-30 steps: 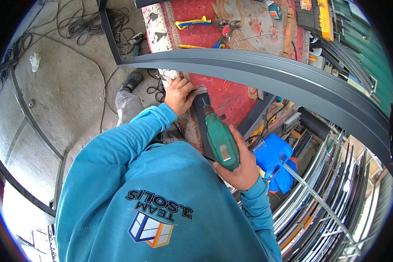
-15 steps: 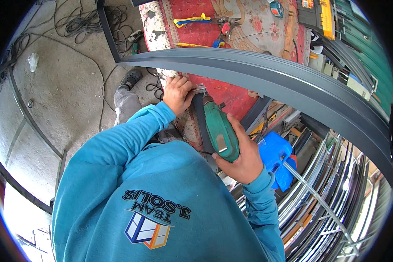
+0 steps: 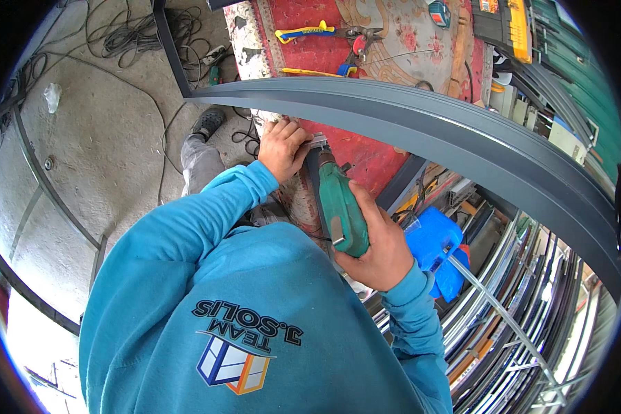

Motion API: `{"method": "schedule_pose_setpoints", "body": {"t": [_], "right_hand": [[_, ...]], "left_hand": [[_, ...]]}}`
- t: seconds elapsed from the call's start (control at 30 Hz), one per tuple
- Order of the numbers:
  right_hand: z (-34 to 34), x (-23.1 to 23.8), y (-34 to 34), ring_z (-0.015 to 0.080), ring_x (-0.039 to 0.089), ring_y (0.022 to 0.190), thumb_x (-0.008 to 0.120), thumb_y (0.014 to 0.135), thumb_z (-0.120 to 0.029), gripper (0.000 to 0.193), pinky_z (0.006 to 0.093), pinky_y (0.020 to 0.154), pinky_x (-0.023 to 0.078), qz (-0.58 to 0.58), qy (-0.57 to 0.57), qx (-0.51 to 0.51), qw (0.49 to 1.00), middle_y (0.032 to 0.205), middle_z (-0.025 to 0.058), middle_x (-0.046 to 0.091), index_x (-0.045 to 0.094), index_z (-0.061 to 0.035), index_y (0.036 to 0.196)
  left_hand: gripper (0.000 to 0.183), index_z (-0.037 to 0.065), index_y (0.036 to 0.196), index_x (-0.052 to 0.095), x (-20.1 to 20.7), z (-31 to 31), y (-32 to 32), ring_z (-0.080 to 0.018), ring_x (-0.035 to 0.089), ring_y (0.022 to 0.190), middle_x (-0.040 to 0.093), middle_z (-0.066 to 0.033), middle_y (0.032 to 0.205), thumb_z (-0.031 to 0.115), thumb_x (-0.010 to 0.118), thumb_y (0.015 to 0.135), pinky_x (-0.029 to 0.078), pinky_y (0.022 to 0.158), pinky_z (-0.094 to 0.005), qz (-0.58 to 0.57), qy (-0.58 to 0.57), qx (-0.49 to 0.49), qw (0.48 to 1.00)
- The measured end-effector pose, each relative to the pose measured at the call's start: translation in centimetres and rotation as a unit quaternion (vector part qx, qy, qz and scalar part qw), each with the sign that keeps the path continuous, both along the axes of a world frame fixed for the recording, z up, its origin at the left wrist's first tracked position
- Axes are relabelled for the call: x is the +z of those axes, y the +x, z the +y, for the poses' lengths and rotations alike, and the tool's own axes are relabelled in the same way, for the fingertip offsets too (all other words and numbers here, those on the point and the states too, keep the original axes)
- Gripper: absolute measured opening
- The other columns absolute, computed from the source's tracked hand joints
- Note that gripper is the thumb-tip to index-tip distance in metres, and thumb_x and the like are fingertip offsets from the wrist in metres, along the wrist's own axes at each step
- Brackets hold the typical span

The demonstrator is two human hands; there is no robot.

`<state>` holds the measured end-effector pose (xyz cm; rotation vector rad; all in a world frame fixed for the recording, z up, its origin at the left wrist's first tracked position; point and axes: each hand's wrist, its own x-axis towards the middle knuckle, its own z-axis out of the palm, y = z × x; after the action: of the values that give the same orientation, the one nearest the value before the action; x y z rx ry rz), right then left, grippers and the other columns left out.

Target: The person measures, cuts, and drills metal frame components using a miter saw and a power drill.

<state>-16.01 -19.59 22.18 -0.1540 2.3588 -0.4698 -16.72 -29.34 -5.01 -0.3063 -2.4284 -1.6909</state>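
My right hand [image 3: 383, 248] is wrapped round a green power drill [image 3: 343, 210], its body slanting up and left. The drill's nose meets a small silver metal piece [image 3: 319, 141]; whether the bit has entered it is too small to tell. My left hand [image 3: 281, 150] pinches that piece at its left end, with the fingers curled at the edge of a carpet-covered table [image 3: 366, 152]. Beneath the drill runs a dark grey metal bar [image 3: 315, 181]. Just beyond both hands, a large dark grey metal frame [image 3: 407, 114] crosses the table.
Past the frame lie pliers-like cutters [image 3: 360, 43] with blue and yellow handles. A yellow and black case [image 3: 521, 31] stands at the far right. On the right are a blue plastic object [image 3: 431, 234] and racked metal profiles [image 3: 510, 310]. Coiled black cable [image 3: 134, 38] covers part of the floor.
The drill's rear end has swung slightly left and its body has rolled a little, my right hand moving with it. My left hand stays almost in place on the metal piece.
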Motion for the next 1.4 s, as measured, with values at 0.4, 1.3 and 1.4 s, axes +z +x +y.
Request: {"method": "schedule_pose_setpoints", "body": {"t": [0.4, 1.3, 1.4], "right_hand": [[-0.8, 0.4, -3.7, 0.048, 0.061, 0.082, 0.075, 0.061, -0.019, 0.096, 0.0492, 0.071, 0.051, -0.087, 0.055, 0.06, 0.993, 0.1, 0.0324, 0.055, 0.024, -0.0065, 0.142], [-0.1, 0.6, -5.3, 0.0513, 0.045, 0.115, 0.078, 0.059, -0.02, 0.099, 0.0509, 0.091, 0.045, -0.165, 0.086, 0.106, 0.977, 0.13, 0.0315, 0.038, 0.025, -0.0059, 0.142], [-0.5, 0.7, -5.6, 0.0506, 0.045, 0.115, 0.078, 0.059, -0.02, 0.1, 0.0506, 0.091, 0.045, -0.163, 0.091, 0.111, 0.976, 0.129, 0.0319, 0.038, 0.025, -0.0059, 0.142]], "left_hand": [[0.024, 0.01, 0.092, 0.062, 0.2, 0.1, -0.3, -0.0275, 0.053, 0.093, 0.057, -0.0068, 0.09, 0.012, 0.069, 0.069, 0.038, 0.076, -0.043, 0.007, 0.011, 0.011, 1.0], [0.029, 0.011, 0.096, 0.064, 0.5, -0.1, -0.4, -0.0286, 0.054, 0.096, 0.061, -0.0068, 0.095, 0.008, 0.069, 0.067, 0.038, 0.081, -0.0429, -0.016, 0.012, 0.004, 1.0], [0.027, 0.011, 0.094, 0.064, 0.5, -0.1, -0.4, -0.0281, 0.055, 0.094, 0.061, -0.0061, 0.093, 0.008, 0.069, 0.067, 0.039, 0.079, -0.0428, -0.015, 0.011, 0.008, 1.0]]}}
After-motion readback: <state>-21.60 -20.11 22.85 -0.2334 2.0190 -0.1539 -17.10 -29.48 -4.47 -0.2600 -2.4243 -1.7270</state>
